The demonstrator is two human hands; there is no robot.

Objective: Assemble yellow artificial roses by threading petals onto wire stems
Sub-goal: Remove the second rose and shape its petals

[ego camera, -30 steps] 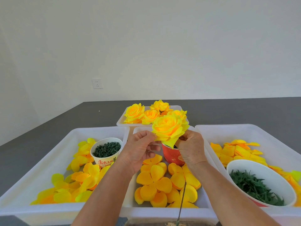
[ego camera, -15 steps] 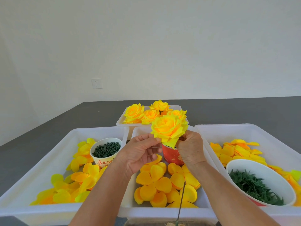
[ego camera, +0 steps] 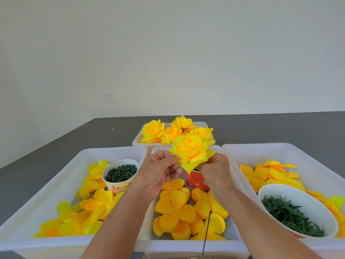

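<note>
A yellow rose [ego camera: 190, 149] is held up over the middle tray [ego camera: 188, 245]. My left hand [ego camera: 158, 173] pinches the outer petals on its left side with curled fingers. My right hand [ego camera: 217, 173] grips the flower's base from the right. A thin wire stem [ego camera: 206, 234] runs down from under my right wrist toward the near edge. Flat orange-yellow petal sets [ego camera: 175, 210] lie in the middle tray below the hands. Where the stem enters the flower is hidden by my right hand.
Finished roses [ego camera: 169, 130] fill a small tray at the back. The left tray [ego camera: 56, 171] holds yellow petals and a paper cup of dark green pieces [ego camera: 121, 174]. The right tray [ego camera: 306, 152] has petals and a white bowl of green leaves [ego camera: 291, 214]. A red cup [ego camera: 196, 181] stands behind the hands.
My left hand's fingers have shifted along the rose's left petals and curled in more. The rose has turned slightly and stays at the same height.
</note>
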